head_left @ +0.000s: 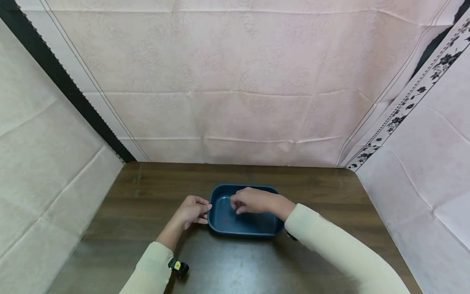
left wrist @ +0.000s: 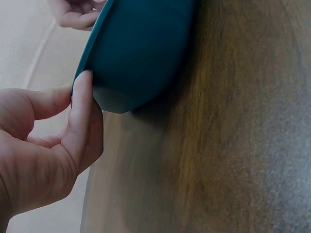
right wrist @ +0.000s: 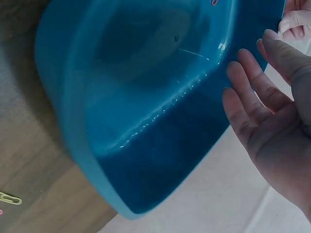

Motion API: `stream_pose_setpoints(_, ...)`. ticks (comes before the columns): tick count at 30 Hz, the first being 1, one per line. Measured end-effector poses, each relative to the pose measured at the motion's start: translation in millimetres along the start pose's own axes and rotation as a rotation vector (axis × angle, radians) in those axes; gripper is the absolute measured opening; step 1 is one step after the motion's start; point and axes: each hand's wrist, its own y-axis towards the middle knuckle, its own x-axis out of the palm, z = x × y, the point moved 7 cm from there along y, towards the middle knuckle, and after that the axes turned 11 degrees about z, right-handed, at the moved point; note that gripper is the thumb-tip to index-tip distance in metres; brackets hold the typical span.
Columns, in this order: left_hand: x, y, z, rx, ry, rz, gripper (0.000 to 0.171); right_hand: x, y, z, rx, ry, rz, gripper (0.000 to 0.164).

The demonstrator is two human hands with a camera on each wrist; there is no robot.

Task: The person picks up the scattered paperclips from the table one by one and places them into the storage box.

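A blue plastic tray (head_left: 242, 226) with rounded corners rests on the table. My left hand (head_left: 192, 210) pinches its left rim; in the left wrist view the thumb (left wrist: 51, 102) lies on one side of the rim and the fingers on the other. Over the inside of the tray is my right hand (head_left: 253, 201), fingers bent loosely downward. In the right wrist view, its fingers (right wrist: 240, 82) are spread and the thumb tip is close to the index finger, with nothing visible between them. A small pink clip (right wrist: 214, 2) shows inside the tray.
On the wooden table (head_left: 154, 253), a yellow paper clip (right wrist: 9, 198) and the edge of a pink one (right wrist: 1, 211) lie beside the tray. Pale patterned cloth (head_left: 238, 81) hangs behind the table and along both sides.
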Motion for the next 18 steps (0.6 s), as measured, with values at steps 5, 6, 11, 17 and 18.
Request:
stream_pose_setpoints(5, -0.1, -1.3, 0.5, 0.008, 0.001, 0.0, 0.024, -1.3, -9.2, 0.2, 0.013, 0.015, 0.015, 0.015)
stream_pose_setpoints(6, 0.0, -1.4, 0.8, 0.009, 0.001, -0.001, 0.024, -2.8, -11.4, -0.4, 0.016, 0.018, 0.022, 0.017)
stream_pose_setpoints(11, 0.8, -0.8, 0.6, 0.009, 0.004, -0.003, 0.024, -10.8, -23.6, 0.6, 0.021, 0.022, 0.082, 0.024)
stream_pose_setpoints(17, 0.6, -0.6, 0.8, 0.002, 0.012, 0.002, 0.024, -21.6, -41.1, 4.7, 0.021, 0.026, 0.177, 0.025)
stream_pose_setpoints(18, 0.7, -0.7, 1.0, 0.002, 0.012, 0.001, 0.024, -23.6, -44.5, 4.7, 0.022, 0.03, 0.193, 0.026)
